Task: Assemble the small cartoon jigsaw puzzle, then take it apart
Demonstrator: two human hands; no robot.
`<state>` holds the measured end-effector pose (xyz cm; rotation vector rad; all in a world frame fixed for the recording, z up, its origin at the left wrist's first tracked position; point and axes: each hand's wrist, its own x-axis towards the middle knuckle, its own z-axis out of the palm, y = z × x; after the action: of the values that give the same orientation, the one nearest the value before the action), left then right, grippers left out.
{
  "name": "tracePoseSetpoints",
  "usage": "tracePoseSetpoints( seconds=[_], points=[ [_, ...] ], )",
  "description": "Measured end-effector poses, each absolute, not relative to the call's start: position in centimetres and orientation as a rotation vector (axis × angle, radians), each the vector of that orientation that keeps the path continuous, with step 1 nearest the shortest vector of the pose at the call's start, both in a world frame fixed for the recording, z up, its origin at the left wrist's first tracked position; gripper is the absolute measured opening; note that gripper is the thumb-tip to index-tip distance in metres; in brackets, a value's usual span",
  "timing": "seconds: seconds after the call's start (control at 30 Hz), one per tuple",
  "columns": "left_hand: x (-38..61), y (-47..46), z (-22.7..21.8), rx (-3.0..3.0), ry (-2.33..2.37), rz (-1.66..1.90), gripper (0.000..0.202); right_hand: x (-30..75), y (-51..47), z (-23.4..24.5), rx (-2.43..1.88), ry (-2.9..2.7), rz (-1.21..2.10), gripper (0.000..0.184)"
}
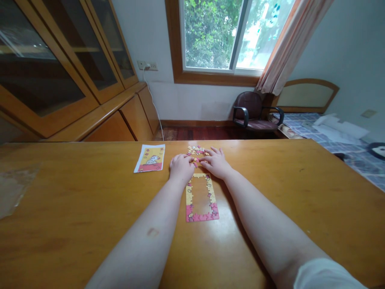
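A jigsaw frame (189, 196) lies joined on the table, yellow above and pink below, its middle showing bare wood. Just beyond it is a heap of loose puzzle pieces (197, 149). My left hand (182, 167) rests to the left of the heap, fingers curled in and tips at a small puzzle piece (196, 160). On the other side my right hand (217, 163) lies low with its fingers spread, the tips reaching the same few pieces. Left of my hands is a picture card (151, 159) with a white animal on yellow and pink.
The wooden table (90, 208) spans the foreground, with a clear plastic bag (15, 186) at its left. Beyond its far edge stand a glass-door cabinet (99, 96), a maroon armchair (251, 108) under the window (216, 36), and a bed (303, 120) at the right.
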<state>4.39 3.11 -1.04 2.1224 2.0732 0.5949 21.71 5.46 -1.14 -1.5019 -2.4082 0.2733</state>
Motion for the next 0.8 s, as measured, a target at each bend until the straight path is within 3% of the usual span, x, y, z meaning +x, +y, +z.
tracePoseSetpoints(
  seconds=[0.13, 0.47, 0.63, 0.8],
  points=[
    [4.4, 3.1, -1.1, 2.145, 2.074, 0.597, 0.033, 21.6, 5.4, -1.2, -1.481, -2.442, 0.293, 0.044],
    [4.4, 3.1, -1.2, 2.161, 2.073, 0.615, 0.033, 21.4, 5.2, -1.1, -1.236, -2.462, 0.35, 0.029],
    [4.0, 2.8, -0.4, 1.975, 2.245, 0.624, 0.031, 21.9, 6.0, -1.6, -1.477, -2.149, 0.223, 0.027],
    [4.2, 3.0, -0.6, 2.061, 2.126, 0.586, 0.033, 22.3, 6.5, -1.9, -1.541, -2.092, 0.24, 0.028]
  ],
)
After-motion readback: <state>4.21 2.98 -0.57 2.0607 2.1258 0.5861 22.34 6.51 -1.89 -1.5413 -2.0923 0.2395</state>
